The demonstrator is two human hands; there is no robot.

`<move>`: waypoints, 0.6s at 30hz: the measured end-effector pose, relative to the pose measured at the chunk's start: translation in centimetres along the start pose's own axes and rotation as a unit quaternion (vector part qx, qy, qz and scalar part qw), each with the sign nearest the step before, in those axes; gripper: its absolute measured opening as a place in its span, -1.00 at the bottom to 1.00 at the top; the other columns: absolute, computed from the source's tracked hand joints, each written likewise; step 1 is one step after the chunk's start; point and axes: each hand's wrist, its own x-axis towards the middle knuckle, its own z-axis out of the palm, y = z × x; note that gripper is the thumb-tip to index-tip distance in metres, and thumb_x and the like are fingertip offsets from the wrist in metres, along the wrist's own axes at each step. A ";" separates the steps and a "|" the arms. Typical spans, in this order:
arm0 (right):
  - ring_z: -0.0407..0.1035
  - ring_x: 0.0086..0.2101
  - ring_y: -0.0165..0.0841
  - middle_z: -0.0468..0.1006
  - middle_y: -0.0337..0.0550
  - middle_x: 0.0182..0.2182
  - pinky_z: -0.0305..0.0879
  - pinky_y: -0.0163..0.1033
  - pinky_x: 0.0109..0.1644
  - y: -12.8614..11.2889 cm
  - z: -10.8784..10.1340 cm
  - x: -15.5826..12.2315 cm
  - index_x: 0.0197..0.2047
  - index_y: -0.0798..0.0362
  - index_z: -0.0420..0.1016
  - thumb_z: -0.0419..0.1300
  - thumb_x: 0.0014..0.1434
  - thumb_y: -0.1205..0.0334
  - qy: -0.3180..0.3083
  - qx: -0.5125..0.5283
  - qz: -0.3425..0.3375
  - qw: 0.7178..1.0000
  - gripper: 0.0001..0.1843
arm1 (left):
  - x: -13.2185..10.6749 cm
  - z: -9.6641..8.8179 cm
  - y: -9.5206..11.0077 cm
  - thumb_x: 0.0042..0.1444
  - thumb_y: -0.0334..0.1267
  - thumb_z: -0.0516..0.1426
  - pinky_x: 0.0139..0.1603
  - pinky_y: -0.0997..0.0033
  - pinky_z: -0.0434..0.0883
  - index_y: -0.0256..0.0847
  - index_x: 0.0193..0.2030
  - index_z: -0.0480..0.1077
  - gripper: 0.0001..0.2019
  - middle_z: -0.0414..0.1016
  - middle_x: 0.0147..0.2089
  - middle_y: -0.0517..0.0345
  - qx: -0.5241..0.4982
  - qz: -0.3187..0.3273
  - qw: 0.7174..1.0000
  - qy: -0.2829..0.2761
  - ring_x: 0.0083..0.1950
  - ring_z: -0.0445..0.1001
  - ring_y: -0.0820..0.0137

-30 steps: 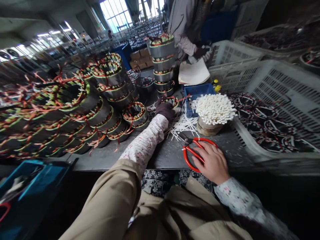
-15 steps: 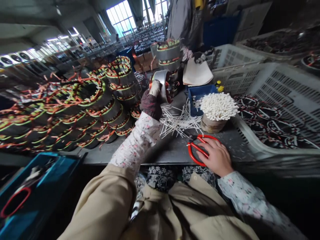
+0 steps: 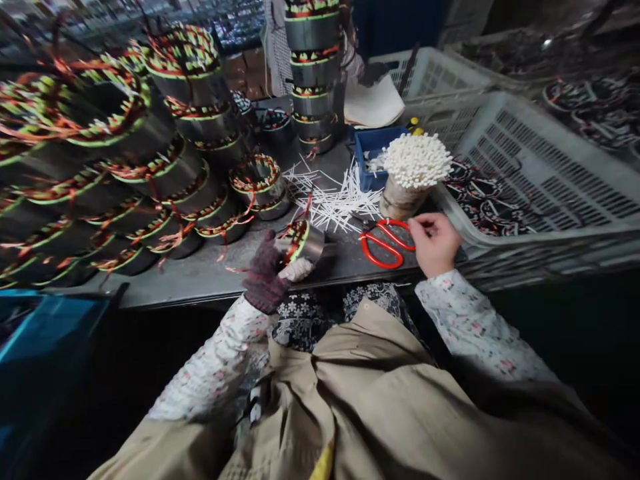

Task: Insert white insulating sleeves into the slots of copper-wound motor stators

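Observation:
My left hand (image 3: 267, 273), in a dark glove with a white-wrapped thumb, grips a motor stator (image 3: 313, 245) tilted on its side at the bench's front edge. Orange wires and a yellow-green rim show at the stator's end facing the glove. My bare right hand (image 3: 436, 243) has curled fingers, with thumb and fingertips at the right end of the red handles of a pair of scissors (image 3: 383, 259). The scissors lie on the bench, their dark blades pointing toward loose white sticks (image 3: 340, 200). Behind them stands a round container (image 3: 403, 199) packed with white-tipped sticks (image 3: 417, 160).
Stacked stators (image 3: 165, 180) fill the left side, and a taller stack (image 3: 314, 73) stands at the back. A blue box (image 3: 367, 177) sits behind the sticks. At right is a white plastic crate (image 3: 525, 153) holding wire coils. A blue bin (image 3: 55, 307) is at lower left.
My left hand has brought the stator from the tall stack down to the bench's front edge. My right hand has gone from lying over the scissors to curled fingers at their handles. The view tilted down.

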 end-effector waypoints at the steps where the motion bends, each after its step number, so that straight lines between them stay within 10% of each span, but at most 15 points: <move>1: 0.36 -0.43 -0.34 0.48 -0.12 -0.41 0.41 -0.20 -0.32 0.2 0.2 1.0 -0.31 0.06 0.46 0.22 0.19 0.07 0.037 0.017 0.001 0.999 -0.78 | 0.4 0.1 -0.5 0.38 0.08 0.05 0.40 -0.23 0.34 -0.17 -0.07 0.46 -0.64 0.63 -0.04 0.06 0.012 0.058 0.998 -0.017 0.06 0.60 0.17; 5: 0.39 -0.40 -0.34 0.47 -0.13 -0.39 0.43 -0.17 -0.30 1.5 1.3 4.9 -0.24 0.07 0.43 0.28 0.16 0.10 0.102 0.082 -0.018 0.991 -0.78 | 2.4 0.1 -1.8 0.31 0.22 0.07 0.44 -0.18 0.30 -0.21 -0.14 0.51 -0.52 0.62 -0.09 -0.02 0.092 0.286 0.950 -0.087 0.04 0.60 0.14; 8: 0.37 -0.42 -0.35 0.45 -0.14 -0.39 0.41 -0.16 -0.31 2.4 1.6 6.3 -0.29 0.07 0.42 0.29 0.18 0.10 0.102 0.075 -0.048 0.991 -0.78 | 2.9 0.3 -1.2 0.32 0.18 0.06 0.38 -0.24 0.34 -0.29 -0.02 0.52 -0.48 0.60 -0.01 -0.17 0.163 0.292 0.935 -0.121 0.15 0.55 0.02; 13: 0.35 -0.45 -0.43 0.46 -0.19 -0.38 0.39 -0.24 -0.37 3.5 1.5 6.6 -0.22 0.05 0.40 0.33 0.22 0.23 0.070 0.078 -0.035 0.994 -0.83 | 2.5 2.7 1.7 0.21 0.19 0.18 0.47 -0.01 0.31 -0.23 -0.06 0.61 -0.51 0.66 -0.12 -0.01 -0.055 0.054 0.996 -0.036 0.07 0.60 0.16; 18: 0.28 -0.59 -0.55 0.43 -0.21 -0.44 0.31 -0.36 -0.52 3.8 1.0 7.7 -0.34 0.13 0.44 0.35 0.06 0.59 0.081 0.089 0.058 0.991 -0.78 | 0.8 4.7 1.7 0.48 0.09 -0.27 0.06 0.32 0.62 -0.19 -0.01 0.56 -0.36 0.66 -0.11 0.07 -0.276 -0.165 0.933 0.162 -0.09 0.66 0.39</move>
